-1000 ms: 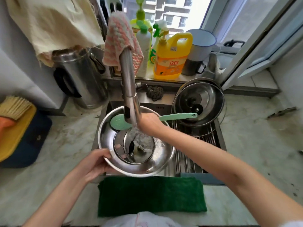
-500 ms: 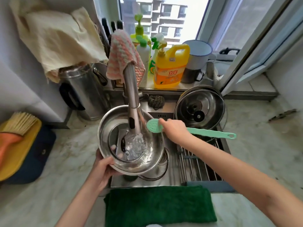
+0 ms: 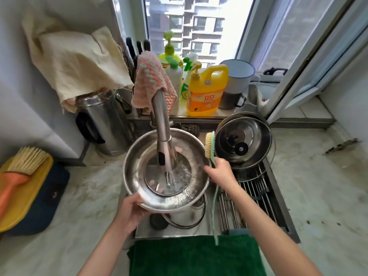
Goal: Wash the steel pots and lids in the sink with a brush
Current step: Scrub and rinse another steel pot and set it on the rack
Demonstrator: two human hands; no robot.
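Simply round steel pot (image 3: pixel 135 166), bristly brush (image 3: pixel 209 145).

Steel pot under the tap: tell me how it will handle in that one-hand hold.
Probably slippery: the steel pot is wet, with water running into it. Likely apt to tip, since the left hand grips only its near rim. Stiff metal, so it should not flex.

A pink-and-white knitted cloth (image 3: pixel 153 80) is being held up by the steel tap neck (image 3: pixel 161 120). 1 yellow plastic detergent jug (image 3: pixel 207 90) and 1 white enamel mug (image 3: pixel 237 74) are being supported by the windowsill (image 3: pixel 223 114).
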